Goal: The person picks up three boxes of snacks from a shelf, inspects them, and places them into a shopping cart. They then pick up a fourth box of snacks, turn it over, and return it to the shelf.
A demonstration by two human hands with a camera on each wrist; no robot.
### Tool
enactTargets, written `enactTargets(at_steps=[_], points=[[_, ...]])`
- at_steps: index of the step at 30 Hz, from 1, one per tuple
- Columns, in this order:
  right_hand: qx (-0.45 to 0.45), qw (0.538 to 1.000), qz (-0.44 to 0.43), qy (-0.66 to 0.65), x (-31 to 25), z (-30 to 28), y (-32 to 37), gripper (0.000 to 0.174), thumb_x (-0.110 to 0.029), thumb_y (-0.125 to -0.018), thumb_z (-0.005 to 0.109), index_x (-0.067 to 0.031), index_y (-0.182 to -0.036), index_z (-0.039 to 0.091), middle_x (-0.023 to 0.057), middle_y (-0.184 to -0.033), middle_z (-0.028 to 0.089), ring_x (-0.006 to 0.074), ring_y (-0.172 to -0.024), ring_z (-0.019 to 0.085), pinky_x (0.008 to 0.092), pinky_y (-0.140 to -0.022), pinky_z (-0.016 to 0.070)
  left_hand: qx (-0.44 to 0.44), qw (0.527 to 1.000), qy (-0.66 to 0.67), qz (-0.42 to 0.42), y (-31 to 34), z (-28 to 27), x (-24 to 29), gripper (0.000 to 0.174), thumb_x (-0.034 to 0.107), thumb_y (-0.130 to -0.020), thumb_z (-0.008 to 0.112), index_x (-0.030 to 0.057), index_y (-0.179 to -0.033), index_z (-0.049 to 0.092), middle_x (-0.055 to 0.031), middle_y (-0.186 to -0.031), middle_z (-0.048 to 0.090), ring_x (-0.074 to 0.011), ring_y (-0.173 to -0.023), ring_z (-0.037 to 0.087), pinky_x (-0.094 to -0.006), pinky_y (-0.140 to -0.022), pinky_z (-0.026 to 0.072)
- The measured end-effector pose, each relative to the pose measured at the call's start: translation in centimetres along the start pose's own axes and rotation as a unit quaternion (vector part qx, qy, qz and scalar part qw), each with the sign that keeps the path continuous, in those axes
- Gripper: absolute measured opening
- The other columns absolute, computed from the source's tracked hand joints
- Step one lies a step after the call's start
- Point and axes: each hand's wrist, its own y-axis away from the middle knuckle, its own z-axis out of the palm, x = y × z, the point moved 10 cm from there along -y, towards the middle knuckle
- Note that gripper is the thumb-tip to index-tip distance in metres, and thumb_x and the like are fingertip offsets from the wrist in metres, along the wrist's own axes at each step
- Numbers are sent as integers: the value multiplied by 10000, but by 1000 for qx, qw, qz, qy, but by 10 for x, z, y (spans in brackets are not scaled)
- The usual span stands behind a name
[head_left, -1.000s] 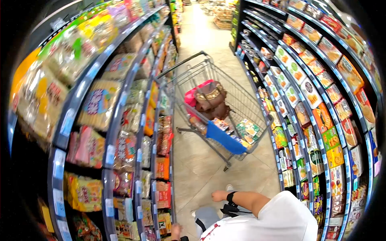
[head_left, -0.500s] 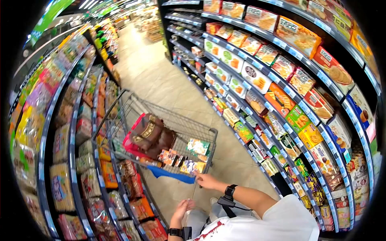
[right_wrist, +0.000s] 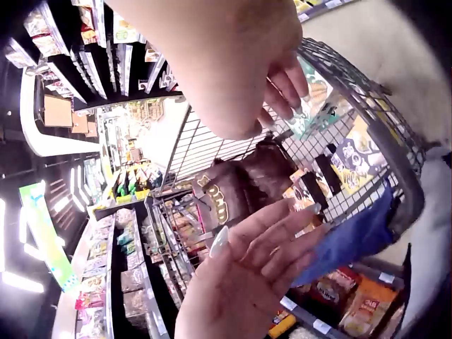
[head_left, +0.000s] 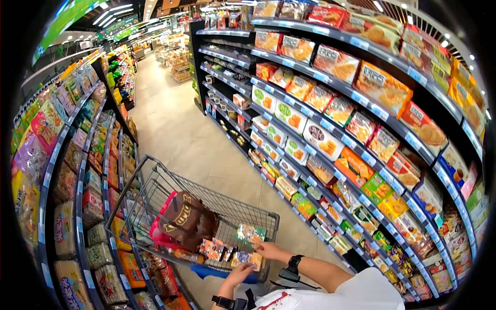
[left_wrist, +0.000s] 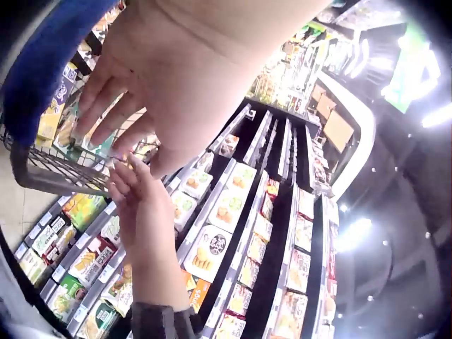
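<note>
My right hand (head_left: 269, 251) hovers over the near end of a shopping cart (head_left: 227, 194), fingers loosely extended beside a green package (head_left: 250, 233). Palm up and fingers spread, my left hand (right_wrist: 254, 272) is near the blue cover (right_wrist: 353, 240) on the cart's bar. Neither hand grips anything. Between the hands in the head view lies a yellow and purple box (head_left: 247, 259). Orange packs (head_left: 213, 248) with black bands sit left of it. Farther in is a large brown bag (head_left: 191, 214) with gold lettering, against a pink-red item (head_left: 157, 232).
Shelves of boxed biscuits (head_left: 323, 137) rise close along the right. Shelves of bagged snacks (head_left: 64, 227) run along the left, right beside the cart. The tiled aisle floor (head_left: 170, 119) leads ahead to display racks (head_left: 178, 64).
The view has swung toward the right-hand shelves and lifted. The cart is now closer to the body. Both hands have come forward from near the body to over the cart's near end.
</note>
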Motion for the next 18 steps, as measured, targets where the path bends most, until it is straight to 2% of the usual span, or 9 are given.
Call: enactTargets(at_steps=[2,3,8,9,12,13,15,16,18], points=[[-24,999,22,21,-3,-3,-16,317,-258,-853,586,17,-1007,614,166,-906,674,295,-847,656,396,-732,506,-10,1000,4,18,-23,-5,-2,380,289,-930,566,-41,-1118,593,-73,-928,654,-134,-851,610,-261,-745,480],[-33,999,33,26,1,-2,-25,329,-268,-855,586,25,-1002,613,167,-883,676,292,-832,659,396,-728,507,-18,989,149,18,-53,-3,-38,385,290,-925,567,-49,-1103,598,-75,-907,658,-142,-825,619,-271,-717,488],[-129,985,97,62,61,23,-86,386,-358,-875,559,10,-957,645,119,-688,664,285,-686,658,389,-682,508,42,980,163,-104,-96,-11,-76,384,290,-915,567,-51,-1089,600,-109,-864,640,-164,-738,609,-285,-641,489],[-166,972,145,81,65,24,-93,428,-388,-859,560,12,-983,650,165,-810,674,303,-781,658,400,-694,509,45,971,194,-130,-100,-10,-82,372,288,-916,566,-37,-1093,597,-98,-843,630,-159,-721,598,-280,-613,480],[-111,973,152,136,88,21,-127,523,-404,-839,566,37,-1118,603,222,-1024,642,331,-928,631,416,-747,506,81,939,288,-171,-125,-8,-105,318,289,-905,578,1,-1039,583,-86,-793,600,-153,-630,568,-282,-489,435],[-163,951,200,169,97,28,-136,602,-364,-832,562,38,-1275,497,251,-1196,569,370,-1052,581,447,-851,479,103,925,317,-181,-141,-11,-121,306,289,-901,583,4,-1011,582,-92,-783,598,-159,-598,563,-286,-462,425],[-155,950,176,206,97,20,-163,684,-426,-798,599,82,-1241,482,280,-1184,563,410,-1089,552,474,-904,449,136,887,405,-174,-160,-12,-142,293,317,-904,555,25,-874,551,-74,-677,548,-188,-462,520,-297,-383,383],[-157,948,171,220,113,28,-163,729,-457,-781,618,104,-1224,474,294,-1178,561,431,-1107,537,488,-930,434,152,900,389,-124,-167,-17,-141,311,357,-917,499,62,-826,532,-36,-595,479,-196,-422,506,-300,-352,363],[-111,934,232,247,142,26,-175,756,-413,-764,633,91,-1282,408,288,-1356,406,440,-1251,390,504,-1007,360,133,847,495,-143,-179,-2,-151,253,384,-903,479,147,-836,532,7,-631,478,-151,-518,473,-295,-460,374]])
